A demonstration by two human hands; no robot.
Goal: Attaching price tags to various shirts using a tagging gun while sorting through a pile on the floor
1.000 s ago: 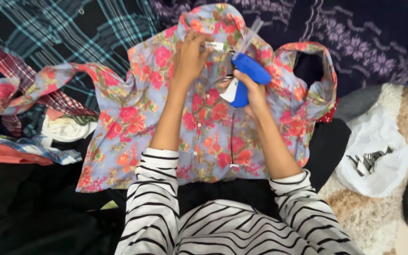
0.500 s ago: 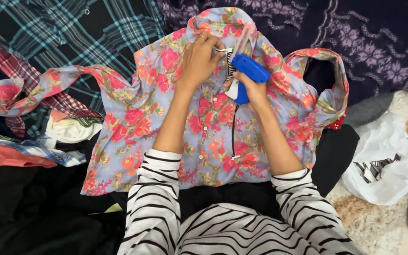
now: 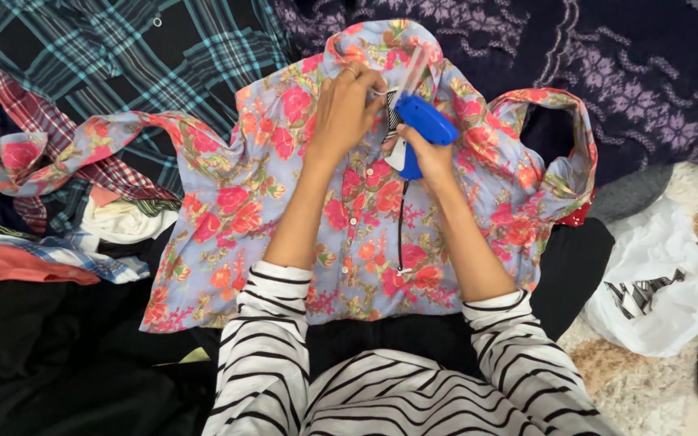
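At the frame's upper centre, my right hand grips the blue tagging gun; my left hand pinches the floral shirt collar.

We are seeing a dark plaid shirt lying at the top left, and a purple cloth with flower patterns lying at the top right. A pile of folded clothes is sitting on the left. A white plastic bag is resting on a fuzzy rug on the right.
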